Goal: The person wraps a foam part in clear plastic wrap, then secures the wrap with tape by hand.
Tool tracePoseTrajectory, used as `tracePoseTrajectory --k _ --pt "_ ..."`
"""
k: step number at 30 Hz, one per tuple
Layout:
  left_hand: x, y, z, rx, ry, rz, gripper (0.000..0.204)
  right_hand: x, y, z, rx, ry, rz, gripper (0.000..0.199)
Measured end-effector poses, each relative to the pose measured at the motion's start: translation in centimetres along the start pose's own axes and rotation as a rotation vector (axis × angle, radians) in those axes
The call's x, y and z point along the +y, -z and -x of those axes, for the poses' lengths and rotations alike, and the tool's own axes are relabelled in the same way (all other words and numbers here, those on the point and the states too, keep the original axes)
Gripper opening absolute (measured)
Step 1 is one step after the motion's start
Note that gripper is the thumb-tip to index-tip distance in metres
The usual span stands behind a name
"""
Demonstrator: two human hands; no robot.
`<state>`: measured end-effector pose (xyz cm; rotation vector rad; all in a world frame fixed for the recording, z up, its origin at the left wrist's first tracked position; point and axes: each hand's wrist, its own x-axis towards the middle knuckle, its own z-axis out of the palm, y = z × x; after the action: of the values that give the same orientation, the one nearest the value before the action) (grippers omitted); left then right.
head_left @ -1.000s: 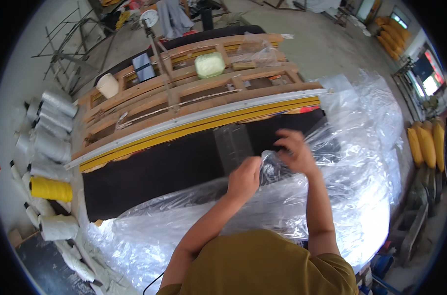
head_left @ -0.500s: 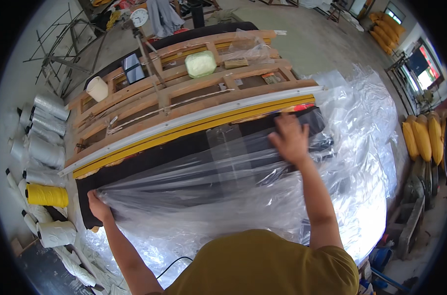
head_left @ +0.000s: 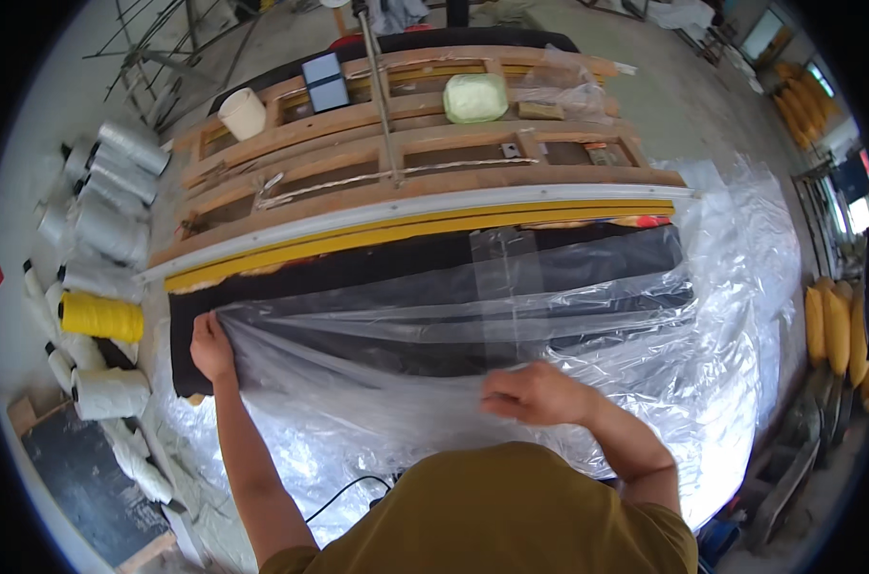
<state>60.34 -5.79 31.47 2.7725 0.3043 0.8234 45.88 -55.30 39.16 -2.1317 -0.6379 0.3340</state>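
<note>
A sheet of clear plastic film (head_left: pixel 386 330) is drawn in creases over a long black cloth (head_left: pixel 415 277). At the cloth's left end my left hand (head_left: pixel 211 346) is closed on the film's corner, and folds fan out from it to the right. My right hand (head_left: pixel 535 392) is over the film close to my body, its fingers curled; what they hold, if anything, is hidden. A strip of clear tape (head_left: pixel 508 287) seems to cross the film right of the middle. Beyond the cloth run a yellow strip (head_left: pixel 425 225) and a white metal rail (head_left: pixel 415 206).
Wooden slats (head_left: pixel 329 177) past the rail bear a white cup (head_left: pixel 242 114), a tablet-like device (head_left: pixel 325 81) and a pale green wrapped bundle (head_left: pixel 475 99). More crumpled film (head_left: pixel 740 249) spreads right. Thread spools, one yellow (head_left: pixel 100 317), stand at left; yellow bundles (head_left: pixel 836 330) at right.
My right hand has come from the cloth's far right edge back toward my body, its spread fingers now curled. My left hand still grips the film. The view has shifted.
</note>
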Motion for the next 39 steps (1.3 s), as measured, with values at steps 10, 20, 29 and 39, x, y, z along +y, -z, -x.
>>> tracePoseTrajectory --k 10,20,29,39 --pt "0.3 -0.8 -0.2 -0.038 -0.058 0.073 0.021 6.8 15.0 7.3 1.259 -0.373 1.049 0.023" --pt "-12.0 1.3 -0.6 -0.059 0.249 -0.396 0.029 11.8 3.7 19.4 1.302 -0.872 0.069 0.045" --pt "-12.1 0.7 -0.4 -0.039 0.259 -0.348 0.030 6.3 16.2 16.4 1.133 -0.783 0.358 0.034" --pt "-14.0 1.1 -0.8 -0.032 0.221 -0.300 0.030 12.6 12.3 23.1 0.781 -1.252 0.946 0.021"
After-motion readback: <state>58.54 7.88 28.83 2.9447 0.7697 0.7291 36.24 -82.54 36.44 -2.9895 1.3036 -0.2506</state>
